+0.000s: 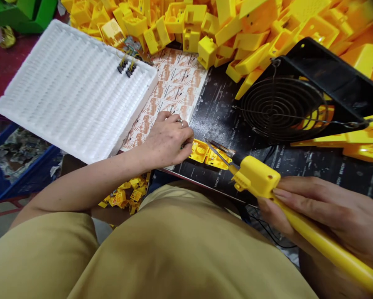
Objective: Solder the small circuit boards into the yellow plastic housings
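Observation:
My right hand (323,211) is wrapped round the yellow handle of a soldering iron (258,176), whose dark barrel and thin metal feed tube point left and down. The iron's tip is over an open yellow plastic case (217,158) lying on the black bench mat near its front edge. At the left end of this case, my left hand (172,137) is closed with its fingers curled down, a ring on one of them. Its fingertips are partly hidden, and a small greenish part shows between them and the case.
A white foam tray (77,91) with two small black wired parts (126,68) rests at the left. Yellow cases (205,25) are heaped along the back. A black fan (283,108) stands at the right. A blue crate (21,170) sits lower left, beside more yellow pieces (127,193).

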Demonstrator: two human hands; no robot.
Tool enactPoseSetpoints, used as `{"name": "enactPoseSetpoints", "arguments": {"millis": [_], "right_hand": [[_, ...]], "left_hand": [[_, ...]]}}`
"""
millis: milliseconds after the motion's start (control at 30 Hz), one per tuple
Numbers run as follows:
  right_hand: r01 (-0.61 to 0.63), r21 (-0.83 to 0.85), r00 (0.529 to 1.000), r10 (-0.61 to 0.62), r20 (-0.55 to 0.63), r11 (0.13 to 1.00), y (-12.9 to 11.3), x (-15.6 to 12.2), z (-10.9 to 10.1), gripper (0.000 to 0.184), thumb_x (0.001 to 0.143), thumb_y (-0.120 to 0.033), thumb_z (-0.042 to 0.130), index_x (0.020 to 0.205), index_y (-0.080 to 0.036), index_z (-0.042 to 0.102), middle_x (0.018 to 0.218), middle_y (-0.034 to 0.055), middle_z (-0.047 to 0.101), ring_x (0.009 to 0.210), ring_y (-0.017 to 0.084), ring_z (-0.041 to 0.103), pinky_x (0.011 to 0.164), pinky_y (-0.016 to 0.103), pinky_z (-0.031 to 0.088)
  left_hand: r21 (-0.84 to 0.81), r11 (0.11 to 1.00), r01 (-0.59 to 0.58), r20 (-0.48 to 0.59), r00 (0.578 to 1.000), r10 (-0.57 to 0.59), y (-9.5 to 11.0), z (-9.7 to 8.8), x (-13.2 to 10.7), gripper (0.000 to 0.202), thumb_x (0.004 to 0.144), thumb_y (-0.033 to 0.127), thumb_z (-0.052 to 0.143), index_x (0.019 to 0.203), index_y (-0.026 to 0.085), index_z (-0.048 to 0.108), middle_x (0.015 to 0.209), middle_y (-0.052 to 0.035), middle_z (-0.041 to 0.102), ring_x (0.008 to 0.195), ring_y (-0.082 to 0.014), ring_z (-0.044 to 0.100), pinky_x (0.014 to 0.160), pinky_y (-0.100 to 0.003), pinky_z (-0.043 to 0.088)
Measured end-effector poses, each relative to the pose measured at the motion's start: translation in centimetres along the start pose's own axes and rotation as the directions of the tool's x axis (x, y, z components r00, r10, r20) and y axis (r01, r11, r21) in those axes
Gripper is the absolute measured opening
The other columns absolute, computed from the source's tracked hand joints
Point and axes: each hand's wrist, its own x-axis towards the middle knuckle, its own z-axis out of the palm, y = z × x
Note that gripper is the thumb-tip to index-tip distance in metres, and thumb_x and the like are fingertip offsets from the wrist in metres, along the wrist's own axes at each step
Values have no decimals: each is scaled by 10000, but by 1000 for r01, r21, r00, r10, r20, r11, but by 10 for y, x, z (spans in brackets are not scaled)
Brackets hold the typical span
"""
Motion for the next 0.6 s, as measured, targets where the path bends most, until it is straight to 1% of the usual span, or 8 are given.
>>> {"name": "enactPoseSetpoints", "arguments": {"millis": [100, 167, 233, 333, 367, 433, 500, 600], "right_hand": [[-5, 56, 1000, 6, -26, 998, 4, -4, 0, 76, 877, -213, 650, 933, -232, 603, 760, -5, 674, 621, 121, 651, 538, 208, 538], [6, 86, 1000, -4, -23, 996, 8, -8, -1, 287, 827, -187, 704, 1093, -248, 616, 829, 5, 698, 673, 144, 670, 573, 227, 565], [15, 69, 998, -10, -59, 997, 10, -10, -4, 559, 772, -198, 764, 1289, -260, 560, 906, 30, 708, 728, 178, 685, 581, 255, 576], [79, 2, 995, -79, -63, 997, 8, -6, -9, 718, 825, -341, 715, 1456, -213, 398, 816, 42, 686, 710, 203, 677, 644, 305, 579], [108, 0, 994, -108, -21, 994, 6, -4, -9, 720, 850, -391, 675, 1470, -189, 370, 763, 30, 671, 674, 194, 664, 657, 310, 569], [138, -4, 988, -138, 68, 990, 4, 2, -6, 641, 887, -400, 623, 1442, -162, 406, 676, -10, 633, 587, 149, 619, 646, 288, 536], [181, -56, 981, -177, 79, 982, 7, 5, 0, 479, 895, -307, 642, 1330, -155, 511, 649, -35, 616, 541, 103, 582, 611, 241, 495], [233, -146, 972, -231, 34, 961, 19, 6, 11, 304, 850, -155, 691, 1137, -181, 595, 662, -44, 617, 538, 78, 567, 579, 201, 464]], "left_hand": [[-2, 1000, 4, 19, 1000, -4, 0, -2, 1, 208, 816, 274, 491, 754, 186, 670, 743, -53, 653, 836, -240, 536, 819, -419, 379], [-2, 1000, 6, 26, 1000, -6, 0, -4, 1, 208, 814, 275, 498, 761, 184, 677, 751, -57, 651, 850, -244, 540, 809, -413, 382], [-5, 1000, 16, 37, 999, -15, 0, -4, 2, 214, 814, 274, 497, 773, 179, 684, 762, -64, 652, 862, -252, 548, 795, -410, 386], [-6, 999, 41, 75, 996, -40, 2, -4, 3, 233, 819, 278, 482, 790, 173, 688, 789, -78, 660, 885, -275, 564, 786, -418, 397], [-5, 999, 50, 94, 994, -49, 2, -5, 3, 238, 822, 280, 476, 794, 172, 686, 802, -81, 664, 899, -283, 569, 793, -424, 403], [-19, 997, 74, 137, 988, -71, 2, -9, 4, 235, 825, 288, 478, 828, 168, 680, 827, -84, 673, 930, -292, 580, 822, -432, 419], [-73, 989, 125, 171, 979, -111, -1, -17, 4, 244, 829, 292, 484, 936, 163, 663, 889, -77, 690, 947, -279, 596, 858, -427, 437], [-197, 961, 192, 147, 975, -165, -9, -30, 1, 338, 853, 288, 478, 1138, 144, 586, 1078, -86, 687, 998, -245, 619, 909, -400, 460]]}}
